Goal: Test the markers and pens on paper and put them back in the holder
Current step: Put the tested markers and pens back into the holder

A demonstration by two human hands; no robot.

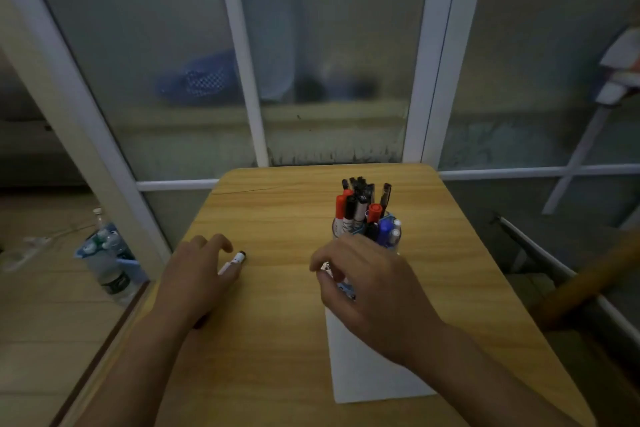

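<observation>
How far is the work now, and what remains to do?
Nothing visibly finished: no marks show on the bare part of the paper. In hand: the left hand holds a white marker against the table; the right hand pinches something small, too hidden to name, over the paper. Left: most pens stand in the holder; which are tested is unclear.

the left hand (197,274) covers most of the white marker (232,263); only its dark tip shows. the right hand (369,291) hides the paper's (367,371) far end and the holder's (394,239) base.
</observation>
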